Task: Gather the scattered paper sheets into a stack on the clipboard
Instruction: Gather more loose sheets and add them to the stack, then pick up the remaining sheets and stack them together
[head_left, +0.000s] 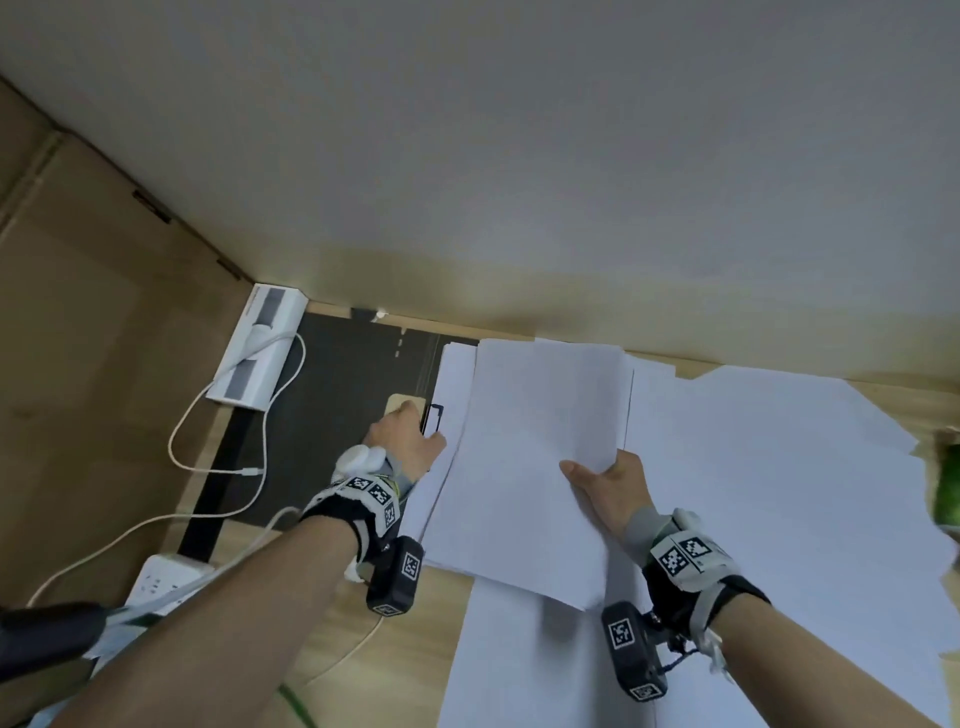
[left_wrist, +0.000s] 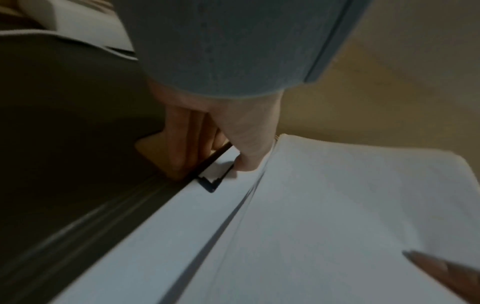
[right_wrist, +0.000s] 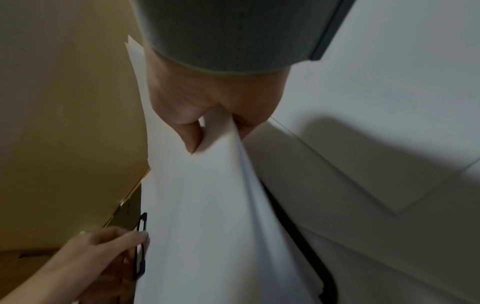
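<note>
White paper sheets (head_left: 540, 441) pinched in right hand (head_left: 608, 493); left hand (head_left: 405, 436) grips clipboard clip (head_left: 434, 418).

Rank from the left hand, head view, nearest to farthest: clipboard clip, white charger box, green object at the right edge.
1. clipboard clip: at the left hand fingers.
2. white charger box: up-left, by the wall.
3. green object: far right edge, past the right hand.
</note>
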